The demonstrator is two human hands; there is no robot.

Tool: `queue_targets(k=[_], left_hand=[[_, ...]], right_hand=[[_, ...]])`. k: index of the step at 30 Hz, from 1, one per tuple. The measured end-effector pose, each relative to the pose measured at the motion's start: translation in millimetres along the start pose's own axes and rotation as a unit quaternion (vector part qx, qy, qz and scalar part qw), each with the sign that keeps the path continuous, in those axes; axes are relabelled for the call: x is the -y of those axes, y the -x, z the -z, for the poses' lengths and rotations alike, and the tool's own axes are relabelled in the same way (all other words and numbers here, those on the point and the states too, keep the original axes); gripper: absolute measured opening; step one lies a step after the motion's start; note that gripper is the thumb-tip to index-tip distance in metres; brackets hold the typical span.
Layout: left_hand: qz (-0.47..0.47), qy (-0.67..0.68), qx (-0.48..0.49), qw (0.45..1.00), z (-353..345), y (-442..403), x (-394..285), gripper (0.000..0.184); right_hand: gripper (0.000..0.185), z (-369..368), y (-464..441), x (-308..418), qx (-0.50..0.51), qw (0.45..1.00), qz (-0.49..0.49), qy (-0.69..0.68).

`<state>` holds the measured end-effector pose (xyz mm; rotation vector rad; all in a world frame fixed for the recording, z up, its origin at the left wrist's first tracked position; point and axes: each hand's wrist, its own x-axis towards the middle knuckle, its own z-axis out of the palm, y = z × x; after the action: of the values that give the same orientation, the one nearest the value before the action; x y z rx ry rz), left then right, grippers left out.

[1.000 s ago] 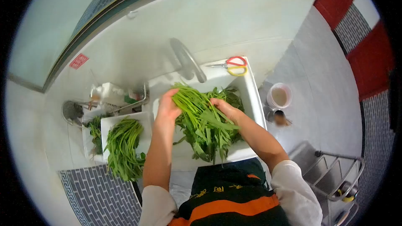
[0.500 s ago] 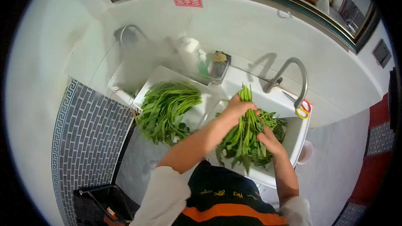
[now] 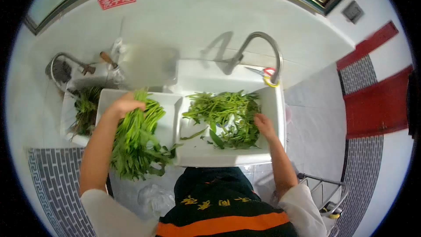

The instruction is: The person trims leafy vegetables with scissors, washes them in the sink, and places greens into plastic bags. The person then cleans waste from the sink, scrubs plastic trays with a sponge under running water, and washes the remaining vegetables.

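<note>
My left hand (image 3: 128, 105) is closed around the stems of a bunch of leafy greens (image 3: 138, 138). The bunch lies over the white left basin (image 3: 169, 105), its leaves hanging past the front edge. In the right basin (image 3: 186, 151), my right hand (image 3: 264, 125) is at the right side of a loose pile of leafy greens (image 3: 223, 109). Its fingers curl into the pile, and their tips are partly hidden by leaves. A few single leaves lie on the bottom of this basin.
A curved faucet (image 3: 263, 39) rises behind the right basin, with red-and-yellow scissors (image 3: 269, 79) beside it. At the far left, another faucet (image 3: 63, 57) stands over a basin holding darker greens (image 3: 87, 107). A metal rack (image 3: 326, 188) is at lower right.
My left hand has moved left with a bunch of greens, from the right basin to the left one. My right hand stays at the right basin. The camera view has shifted right.
</note>
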<state>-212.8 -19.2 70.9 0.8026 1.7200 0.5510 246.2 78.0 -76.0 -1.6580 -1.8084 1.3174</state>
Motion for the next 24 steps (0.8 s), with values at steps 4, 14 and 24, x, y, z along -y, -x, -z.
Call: queue_targets(k=[4,14,24], left_hand=[[0.057,-0.078,-0.066,0.993,2.2,-27.4,14.9,0.058],[0.16,-0.494,-0.354,0.778,-60.6,-62.6,27.5,0.05],[-0.365,-0.053,-0.564,0.739,-155.7,125.5,144.2,0.025]], right_hand=[[0.035,17.3,-2.8,-48.6,0.082,0.991,-0.093,-0.047],[0.032,-95.5,-33.5,101.6,0.179,0.961,0.199,0.066],[0.028,-193.4,30.2,227.8,0.177,0.922,0.339,0.06]])
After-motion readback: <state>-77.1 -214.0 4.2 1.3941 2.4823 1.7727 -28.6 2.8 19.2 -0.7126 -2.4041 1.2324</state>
